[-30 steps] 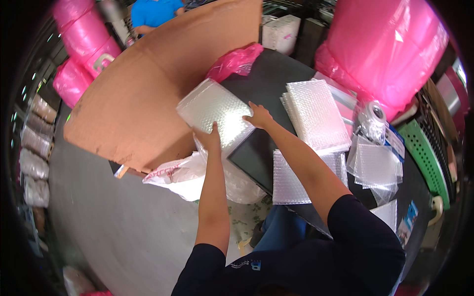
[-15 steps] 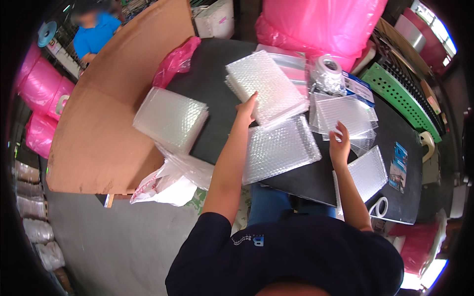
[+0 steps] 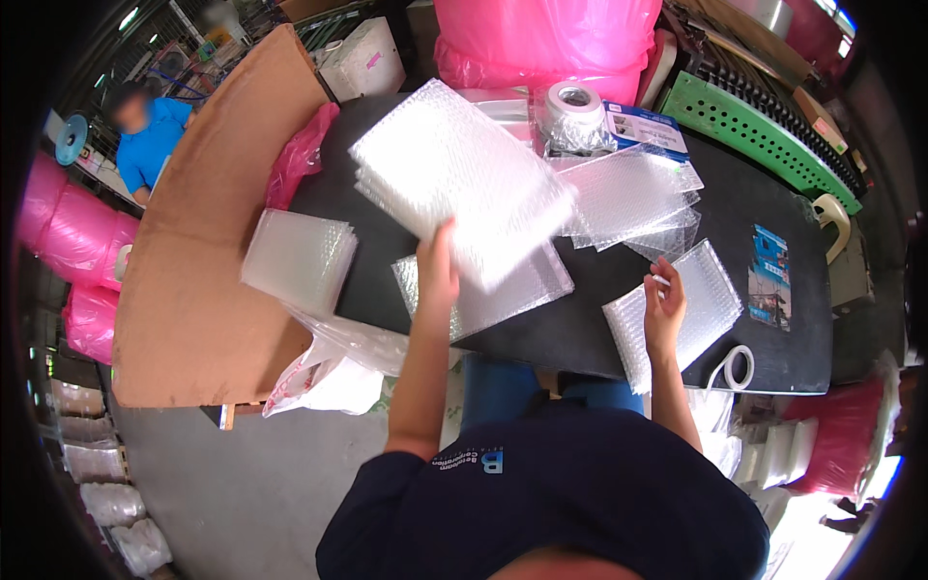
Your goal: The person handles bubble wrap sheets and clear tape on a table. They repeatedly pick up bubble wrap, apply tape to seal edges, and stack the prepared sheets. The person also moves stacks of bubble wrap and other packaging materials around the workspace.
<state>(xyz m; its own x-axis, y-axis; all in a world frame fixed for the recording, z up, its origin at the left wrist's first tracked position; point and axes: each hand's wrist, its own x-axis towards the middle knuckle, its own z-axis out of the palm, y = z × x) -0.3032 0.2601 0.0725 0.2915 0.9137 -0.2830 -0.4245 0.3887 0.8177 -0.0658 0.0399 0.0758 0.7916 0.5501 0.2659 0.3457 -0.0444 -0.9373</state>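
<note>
Stack of bubble-wrap bags point(image 3: 462, 184) is lifted, tilted, blurred with motion, above the black table point(image 3: 802, 348); half a second ago it lay flatter at the table's far side with the left hand just reaching its near edge, so it has been picked up since then. Left hand point(image 3: 437, 275) holds the stack at its lower edge, thumb on top, fingers hidden beneath, so closed on it in a pinch; how tight, cannot tell. Under the hand a flat bubble sheet point(image 3: 503, 295) lies on the table, partly covered by the stack. Right hand point(image 3: 663, 307) rests on a single bubble bag point(image 3: 691, 309) at the near table edge, fingers curled, fingertips point(image 3: 661, 275) at the bag's upper edge, seemingly pinching or opening the mouth; a moment ago the same hand sat at about the same spot, little change. Reads as a batch being taken up while one bag is handled separately. Outward: loose clear bags point(image 3: 633, 198) behind, tape roll point(image 3: 572, 104), blue booklet point(image 3: 770, 275), white tape ring point(image 3: 735, 367) on the near edge, another bag pile point(image 3: 298, 261) on brown cardboard point(image 3: 193, 290) at left, pink plastic roll point(image 3: 546, 43) beyond, green perforated crate point(image 3: 764, 126) at right. Another person in a blue shirt point(image 3: 150, 140) stands far left.
</note>
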